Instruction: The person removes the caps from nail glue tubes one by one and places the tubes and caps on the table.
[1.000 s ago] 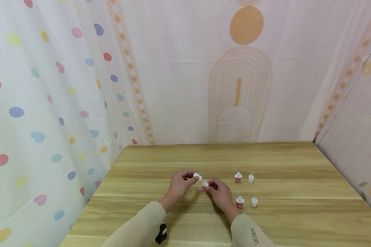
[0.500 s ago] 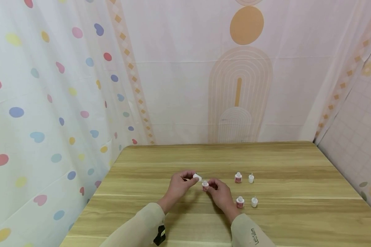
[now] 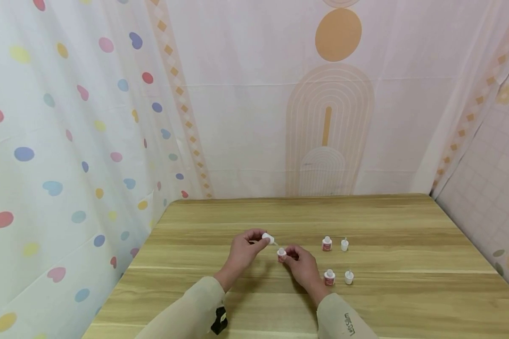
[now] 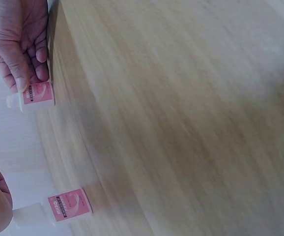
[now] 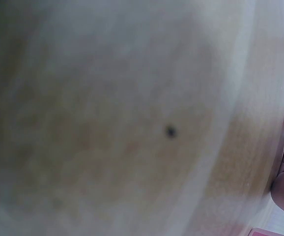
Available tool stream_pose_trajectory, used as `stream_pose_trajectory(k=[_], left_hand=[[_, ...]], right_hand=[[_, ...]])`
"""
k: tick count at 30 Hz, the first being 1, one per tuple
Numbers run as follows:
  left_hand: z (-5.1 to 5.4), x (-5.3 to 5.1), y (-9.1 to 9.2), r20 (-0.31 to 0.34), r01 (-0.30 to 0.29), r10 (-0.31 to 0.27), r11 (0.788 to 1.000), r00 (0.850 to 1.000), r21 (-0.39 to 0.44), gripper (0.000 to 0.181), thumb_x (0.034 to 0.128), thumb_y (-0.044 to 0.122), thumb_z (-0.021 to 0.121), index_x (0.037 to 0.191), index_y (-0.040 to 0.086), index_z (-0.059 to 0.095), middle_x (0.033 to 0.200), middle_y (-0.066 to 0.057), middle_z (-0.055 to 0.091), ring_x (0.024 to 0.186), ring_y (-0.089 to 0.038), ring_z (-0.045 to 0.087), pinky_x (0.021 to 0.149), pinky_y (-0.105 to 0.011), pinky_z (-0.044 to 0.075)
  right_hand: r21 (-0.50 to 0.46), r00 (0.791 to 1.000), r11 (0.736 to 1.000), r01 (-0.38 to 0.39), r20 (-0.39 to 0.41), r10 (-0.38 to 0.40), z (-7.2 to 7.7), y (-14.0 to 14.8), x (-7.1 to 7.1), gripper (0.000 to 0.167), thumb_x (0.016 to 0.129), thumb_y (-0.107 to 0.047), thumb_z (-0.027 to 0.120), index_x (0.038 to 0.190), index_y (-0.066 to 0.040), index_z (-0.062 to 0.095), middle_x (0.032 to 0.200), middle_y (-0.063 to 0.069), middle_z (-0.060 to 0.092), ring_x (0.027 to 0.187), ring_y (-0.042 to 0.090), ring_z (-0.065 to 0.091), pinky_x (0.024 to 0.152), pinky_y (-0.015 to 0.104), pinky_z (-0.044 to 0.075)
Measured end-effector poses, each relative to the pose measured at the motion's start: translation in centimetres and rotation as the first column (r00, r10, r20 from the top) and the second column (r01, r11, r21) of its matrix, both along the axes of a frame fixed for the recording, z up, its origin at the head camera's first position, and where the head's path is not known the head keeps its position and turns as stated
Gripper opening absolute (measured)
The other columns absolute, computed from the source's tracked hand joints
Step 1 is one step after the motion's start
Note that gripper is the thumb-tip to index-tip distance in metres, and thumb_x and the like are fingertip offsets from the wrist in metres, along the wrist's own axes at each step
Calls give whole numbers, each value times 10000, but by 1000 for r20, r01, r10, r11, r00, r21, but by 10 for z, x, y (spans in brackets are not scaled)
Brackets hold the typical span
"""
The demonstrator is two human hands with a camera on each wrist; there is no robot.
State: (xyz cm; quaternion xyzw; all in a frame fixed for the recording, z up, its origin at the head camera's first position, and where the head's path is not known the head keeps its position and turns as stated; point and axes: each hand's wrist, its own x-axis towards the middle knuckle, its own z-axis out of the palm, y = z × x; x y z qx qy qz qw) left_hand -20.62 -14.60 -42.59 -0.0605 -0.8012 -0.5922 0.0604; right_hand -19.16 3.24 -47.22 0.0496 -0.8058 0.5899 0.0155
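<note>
Left hand [image 3: 246, 249] pinches white applicator cap [image 3: 267, 238], tilted, just beside uncapped pink-labelled bottle [image 3: 281, 255], which right hand [image 3: 302, 266] pinches upright between thumb and curled fingers near wooden table's [image 3: 220, 219] middle.

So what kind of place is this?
Maybe a little curtained-off work corner indoors: a dotted cloth hangs on the left, a patterned cloth hangs behind, and small bottles stand on a wood-grain table.
</note>
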Motion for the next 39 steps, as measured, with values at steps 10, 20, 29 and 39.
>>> stream_pose_trajectory(k=[10, 20, 29, 39], left_hand=[[7, 0, 5, -12, -3, 3, 999, 1000, 36, 260, 897, 239, 755, 1074, 49, 731, 968, -37, 692, 888, -177, 605, 710, -273, 499], [12, 2, 8, -23, -5, 6, 998, 1000, 61, 258, 903, 241, 754, 1071, 48, 721, 940, -50, 675, 879, -174, 598, 721, -281, 498], [4, -4, 8, -46, -9, 12, 998, 999, 54, 203, 893, 185, 756, 1037, 47, 716, 914, -28, 682, 842, -166, 606, 671, -267, 499], [5, -6, 9, -39, -44, 46, 997, 998, 58, 211, 887, 131, 756, 1059, 17, 713, 902, -51, 690, 787, -124, 585, 630, -225, 463]], right_hand=[[6, 1000, 1000, 9, -12, -9, -1, 1, 0, 42, 934, -103, 692, 946, -64, 683, 889, 12, 667, 844, 151, 576, 805, 367, 470], [-2, 1000, 1000, 3, -9, -3, 1, 1, 0, 48, 939, -98, 685, 947, -51, 686, 873, 13, 670, 836, 147, 580, 807, 366, 469], [3, 1000, 1000, 10, 5, -11, 0, 0, 0, 44, 941, -110, 686, 953, -67, 686, 888, 5, 671, 846, 145, 581, 810, 363, 473], [13, 1000, 1000, 12, -12, -11, -1, 0, -1, 46, 932, -108, 694, 950, -66, 690, 887, 8, 671, 843, 145, 580, 804, 367, 470]])
